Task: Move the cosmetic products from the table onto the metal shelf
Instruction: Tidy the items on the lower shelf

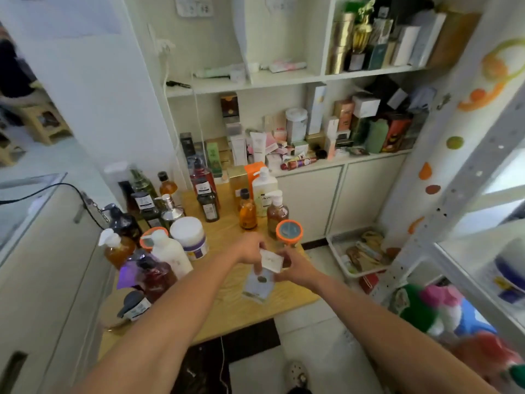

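Note:
Both hands meet over the right part of the wooden table (227,311). My left hand (251,250) and my right hand (295,265) together hold a small white box (272,260) just above the tabletop. Under the box lies a pale flat sachet (259,285). An orange-lidded jar (289,230) stands right behind my right hand. Many bottles crowd the table's left and back, among them a white tub (189,237) and an amber bottle (247,213). The metal shelf (443,211) rises at the right with a blue-and-white tub (511,265) on it.
White wall shelves (284,81) behind the table are packed with boxes and tubes. A white basket (360,251) of packets sits on the floor between table and metal shelf. Colourful packages (443,311) fill the lower shelf. A cabinet (42,280) stands at the left.

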